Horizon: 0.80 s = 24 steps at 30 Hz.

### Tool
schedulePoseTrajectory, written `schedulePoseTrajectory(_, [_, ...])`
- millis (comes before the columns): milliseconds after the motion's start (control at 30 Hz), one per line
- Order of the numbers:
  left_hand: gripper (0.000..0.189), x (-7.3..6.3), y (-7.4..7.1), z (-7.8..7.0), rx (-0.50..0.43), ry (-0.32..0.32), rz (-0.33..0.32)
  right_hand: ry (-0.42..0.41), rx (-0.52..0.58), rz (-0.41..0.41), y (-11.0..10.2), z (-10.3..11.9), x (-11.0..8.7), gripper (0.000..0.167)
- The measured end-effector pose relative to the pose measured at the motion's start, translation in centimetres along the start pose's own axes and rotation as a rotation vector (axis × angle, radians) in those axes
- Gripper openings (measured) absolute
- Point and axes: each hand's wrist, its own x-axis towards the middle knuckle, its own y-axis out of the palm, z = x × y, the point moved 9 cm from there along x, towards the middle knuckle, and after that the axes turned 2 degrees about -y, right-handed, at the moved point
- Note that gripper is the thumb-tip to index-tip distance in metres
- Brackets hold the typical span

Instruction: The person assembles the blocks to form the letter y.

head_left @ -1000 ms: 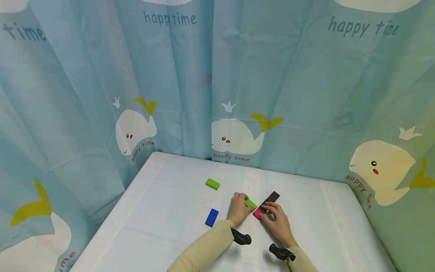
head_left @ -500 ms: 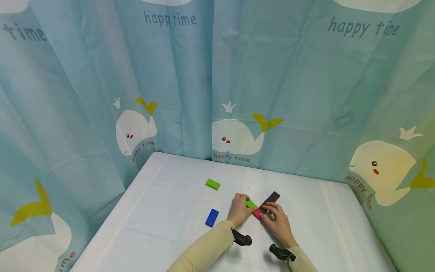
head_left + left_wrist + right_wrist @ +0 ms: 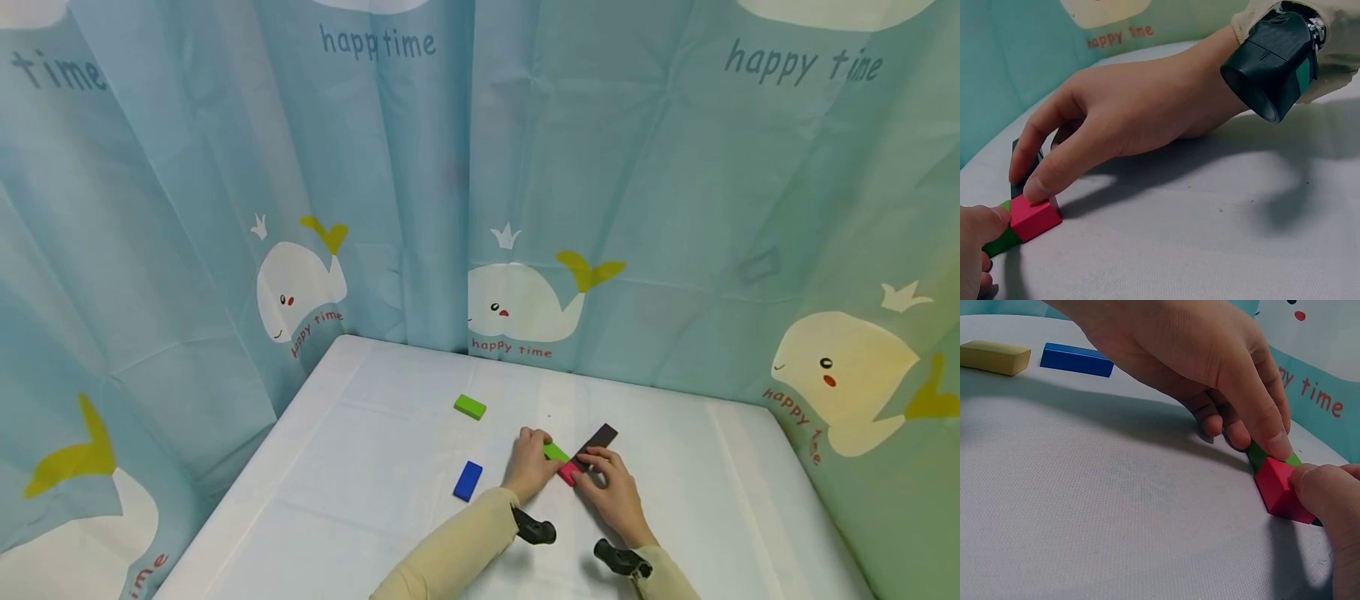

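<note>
My left hand [image 3: 528, 462] pinches a green block [image 3: 555, 452] between thumb and index finger. The green block's end meets a pink block [image 3: 567, 474]. My right hand [image 3: 615, 492] has its thumb on the pink block and its index finger at the black block [image 3: 602, 437]. These three blocks touch at one corner on the table. In the right wrist view, the left thumb [image 3: 1275, 444] lies at the green-pink joint, and the right thumb [image 3: 1310, 481] presses the pink block. The right fingers partly cover the black block.
On the white table [image 3: 360, 433], a second green block [image 3: 470, 407] lies farther back. A blue block [image 3: 468, 481] lies left of the left hand. The right wrist view also shows a yellow block [image 3: 997, 357]. A whale-print curtain [image 3: 600, 167] hangs behind.
The left hand has slid the green block slightly right, closing the small gap to the pink block. The right hand has stayed almost still.
</note>
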Motion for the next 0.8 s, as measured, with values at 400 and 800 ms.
schedulePoseTrajectory(400, [0.035, -0.10, -0.01, -0.14, -0.006, 0.013, -0.002, 0.005, -0.006, -0.005, 0.07, -0.34, -0.08, 0.029])
schedulePoseTrajectory(800, [0.035, 0.06, 0.19, 0.09, -0.008, 0.012, -0.005, 0.018, -0.005, 0.008, 0.09, -0.12, 0.02, 0.029])
